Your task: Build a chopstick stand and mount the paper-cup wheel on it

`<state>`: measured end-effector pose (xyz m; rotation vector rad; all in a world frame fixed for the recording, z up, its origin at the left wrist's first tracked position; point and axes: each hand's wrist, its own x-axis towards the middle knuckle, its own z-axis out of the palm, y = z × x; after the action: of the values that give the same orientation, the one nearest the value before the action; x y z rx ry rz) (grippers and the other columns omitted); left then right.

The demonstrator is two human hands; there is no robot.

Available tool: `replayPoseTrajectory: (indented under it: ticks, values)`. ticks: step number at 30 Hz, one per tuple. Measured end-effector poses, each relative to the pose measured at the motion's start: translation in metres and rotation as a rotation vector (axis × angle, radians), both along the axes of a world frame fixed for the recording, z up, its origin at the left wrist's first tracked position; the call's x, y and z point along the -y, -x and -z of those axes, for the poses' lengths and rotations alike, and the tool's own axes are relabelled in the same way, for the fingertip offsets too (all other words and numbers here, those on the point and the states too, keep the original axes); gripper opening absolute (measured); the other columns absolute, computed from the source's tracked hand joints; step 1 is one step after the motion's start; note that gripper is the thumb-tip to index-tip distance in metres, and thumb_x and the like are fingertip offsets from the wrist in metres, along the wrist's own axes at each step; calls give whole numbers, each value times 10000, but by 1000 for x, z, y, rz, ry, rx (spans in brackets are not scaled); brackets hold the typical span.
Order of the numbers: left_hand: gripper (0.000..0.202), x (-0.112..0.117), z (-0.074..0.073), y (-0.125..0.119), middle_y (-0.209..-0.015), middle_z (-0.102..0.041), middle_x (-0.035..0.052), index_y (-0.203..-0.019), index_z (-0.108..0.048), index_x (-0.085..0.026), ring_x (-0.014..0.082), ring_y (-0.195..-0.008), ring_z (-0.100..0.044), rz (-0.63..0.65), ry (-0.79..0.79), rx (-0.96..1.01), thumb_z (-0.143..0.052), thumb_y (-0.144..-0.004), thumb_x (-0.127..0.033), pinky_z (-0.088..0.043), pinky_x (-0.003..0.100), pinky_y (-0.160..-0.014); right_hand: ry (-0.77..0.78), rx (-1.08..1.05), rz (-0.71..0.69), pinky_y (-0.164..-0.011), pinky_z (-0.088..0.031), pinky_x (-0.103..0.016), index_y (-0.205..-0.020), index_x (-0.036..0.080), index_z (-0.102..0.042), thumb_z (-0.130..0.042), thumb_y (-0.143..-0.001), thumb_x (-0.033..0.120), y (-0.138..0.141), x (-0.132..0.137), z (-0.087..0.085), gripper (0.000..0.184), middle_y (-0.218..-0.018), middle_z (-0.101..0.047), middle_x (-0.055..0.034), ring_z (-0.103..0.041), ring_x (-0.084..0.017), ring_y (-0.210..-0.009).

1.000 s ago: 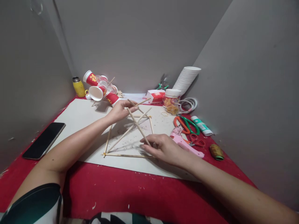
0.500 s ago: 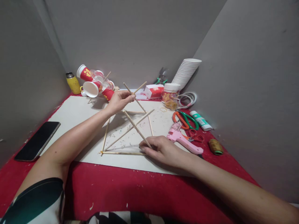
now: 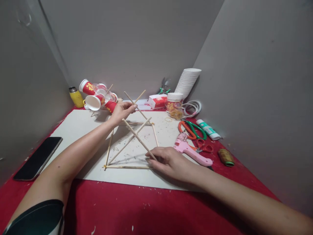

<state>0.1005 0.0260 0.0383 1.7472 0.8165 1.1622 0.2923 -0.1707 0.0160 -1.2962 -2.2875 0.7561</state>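
Observation:
A frame of thin wooden sticks [image 3: 129, 167] lies on a white board [image 3: 80, 130], its visible corners bound with yellowish bands. Two pairs of sticks slant up from it and cross, one pair at the back and one at the front. With thumb and fingers closed, my left hand [image 3: 122, 112] pinches the back pair where they cross. My right hand [image 3: 168, 161] is closed around the lower end of a front slanted stick [image 3: 139, 139], at the near right corner. That corner's joint is hidden by my fingers. The front crossing stands free of both hands.
Right of the frame lie a pink glue gun [image 3: 190, 151], orange and green-handled scissors [image 3: 195, 129], small red scissors [image 3: 204, 147] and a thread spool [image 3: 226, 157]. Behind are stacked paper cups [image 3: 187, 81] and a red-and-white cup assembly [image 3: 94, 101]. A phone [image 3: 39, 158] lies at left.
The camera view has shifted, so the table and everything on it appear lower. Both hands keep their holds on the sticks, with little other visible movement.

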Motion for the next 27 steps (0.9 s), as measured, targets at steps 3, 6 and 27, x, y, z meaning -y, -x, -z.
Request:
replayPoseTrajectory:
  ticks: [3, 6, 27]
  values:
    - [335, -4, 5, 2, -670, -682, 22, -767, -724, -134, 120, -652, -605, 27, -23, 12, -824, -739, -452, -489, 257, -665, -13, -31, 0, -664, -437, -286, -906, 170, -703, -542, -956, 283, -2, -2, 0, 203, -805, -693, -51, -581, -152, -693]
    - [356, -7, 10, 4, -694, -681, 23, -799, -737, -120, 114, -653, -591, 43, -43, 27, -824, -726, -457, -469, 256, -660, -20, -59, -11, -672, -442, -289, -899, 169, -690, -518, -967, 302, -3, -4, 1, 228, -817, -694, -60, -596, -157, -705]
    - [360, 127, -1, 119, -878, -746, 64, -1046, -755, -142, 152, -780, -679, -13, 211, -388, -781, -796, -399, -559, 296, -756, -48, -71, -138, -654, -439, -289, -796, 201, -649, -495, -996, 392, -19, -2, 4, 316, -725, -636, -38, -580, -149, -660]
